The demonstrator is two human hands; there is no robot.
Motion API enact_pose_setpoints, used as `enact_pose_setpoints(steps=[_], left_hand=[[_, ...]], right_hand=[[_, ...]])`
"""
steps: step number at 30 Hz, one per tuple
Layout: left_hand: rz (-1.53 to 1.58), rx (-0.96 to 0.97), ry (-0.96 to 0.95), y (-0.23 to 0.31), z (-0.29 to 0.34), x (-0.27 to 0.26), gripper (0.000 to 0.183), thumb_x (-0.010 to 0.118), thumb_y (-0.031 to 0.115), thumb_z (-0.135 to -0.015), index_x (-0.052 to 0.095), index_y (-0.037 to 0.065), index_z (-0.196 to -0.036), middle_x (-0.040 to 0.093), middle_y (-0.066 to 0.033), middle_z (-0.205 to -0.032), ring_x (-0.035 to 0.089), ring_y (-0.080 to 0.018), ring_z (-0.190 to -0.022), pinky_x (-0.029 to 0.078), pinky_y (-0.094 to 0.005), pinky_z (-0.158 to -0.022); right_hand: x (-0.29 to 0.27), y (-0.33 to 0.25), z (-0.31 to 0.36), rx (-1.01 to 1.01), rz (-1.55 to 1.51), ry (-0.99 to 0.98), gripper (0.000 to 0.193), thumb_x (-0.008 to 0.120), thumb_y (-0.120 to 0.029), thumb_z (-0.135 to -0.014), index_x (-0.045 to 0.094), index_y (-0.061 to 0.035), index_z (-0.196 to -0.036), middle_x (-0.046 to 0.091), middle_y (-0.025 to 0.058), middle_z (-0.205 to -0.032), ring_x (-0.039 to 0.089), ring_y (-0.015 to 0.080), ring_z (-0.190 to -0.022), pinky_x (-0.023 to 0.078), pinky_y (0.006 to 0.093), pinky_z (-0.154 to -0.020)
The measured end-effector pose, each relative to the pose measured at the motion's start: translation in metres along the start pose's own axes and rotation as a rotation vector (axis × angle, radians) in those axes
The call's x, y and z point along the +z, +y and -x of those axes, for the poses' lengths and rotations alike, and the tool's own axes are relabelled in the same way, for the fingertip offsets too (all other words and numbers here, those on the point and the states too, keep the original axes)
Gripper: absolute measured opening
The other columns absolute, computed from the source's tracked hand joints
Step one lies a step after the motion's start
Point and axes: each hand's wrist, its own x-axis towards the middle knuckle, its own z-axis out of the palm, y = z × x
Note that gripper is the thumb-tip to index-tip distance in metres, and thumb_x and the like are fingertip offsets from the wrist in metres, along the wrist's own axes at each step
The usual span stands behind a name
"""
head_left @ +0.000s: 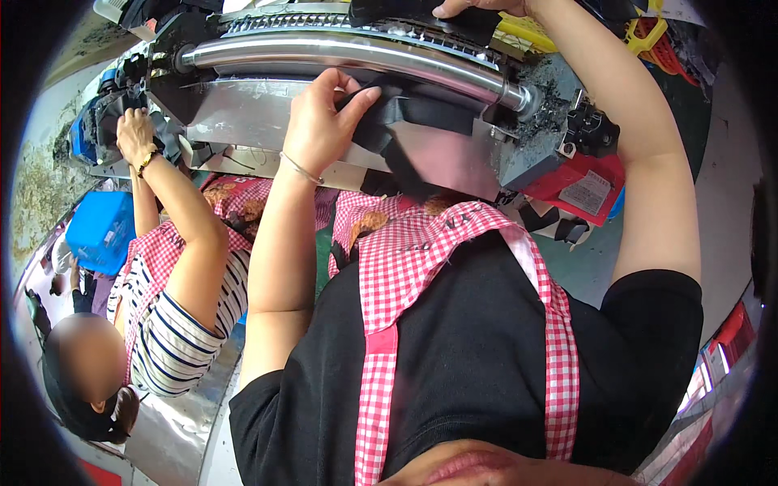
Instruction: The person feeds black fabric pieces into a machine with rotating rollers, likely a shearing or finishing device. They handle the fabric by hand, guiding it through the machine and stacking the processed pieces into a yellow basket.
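In front of the long steel roller (348, 55) of a machine, my left hand (322, 121) is closed, thumb and fingers pinching the edge of a black strip of thin sheet material (433, 117). This strip is bent like a frame and hangs down in front of the machine. My right hand (478, 6) reaches over to the machine's far side, cut off by the upper edge. Its thumb presses on a dark flat piece of material (454, 26) lying behind the roller; the other fingers are mostly out of sight.
A co-worker's hand (134, 134) handles dark pieces at the left end. Beyond that arm stands a blue plastic crate (99, 233). Dark scraps cover the machine's right end (539, 89), above a red box-like panel (579, 190). Yellow and red baskets (660, 49) sit at the far right.
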Motion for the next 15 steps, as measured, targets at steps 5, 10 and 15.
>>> enact_pose_setpoints(steps=[5,10,15], left_hand=[[0.192,0.004,-0.106,-0.009,0.010,-0.004,0.037,0.091,0.029,-0.079,0.067,0.002,-0.091,0.070,-0.0078,-0.075,0.064,-0.0115,-0.064,0.051,-0.0272,-0.056],[-0.116,0.022,-0.058,-0.009,0.000,-0.002,0.033,0.084,0.021,-0.088,0.069,-0.002,-0.105,0.069,0.0009,-0.080,0.060,-0.0051,-0.073,0.049,-0.0222,-0.066],[0.513,-0.165,-0.312,-0.014,0.014,-0.018,0.032,0.087,0.014,-0.083,0.069,0.001,-0.106,0.073,-0.0036,-0.086,0.067,-0.0075,-0.072,0.053,-0.0212,-0.061]], right_hand=[[0.009,0.004,-0.002,-0.014,-0.058,0.011,0.041,0.080,-0.039,-0.091,0.074,-0.0016,-0.107,0.073,0.0057,-0.098,0.066,0.0162,-0.092,0.052,0.0338,-0.078],[0.002,0.019,-0.013,-0.144,0.007,-0.062,0.041,0.083,-0.036,-0.085,0.074,-0.0012,-0.103,0.073,0.0071,-0.094,0.066,0.0163,-0.083,0.051,0.0316,-0.074],[-0.007,0.032,-0.017,0.013,-0.045,-0.015,0.029,0.077,-0.030,-0.088,0.074,-0.0039,-0.099,0.072,0.0051,-0.089,0.067,0.0159,-0.081,0.052,0.0297,-0.076]])
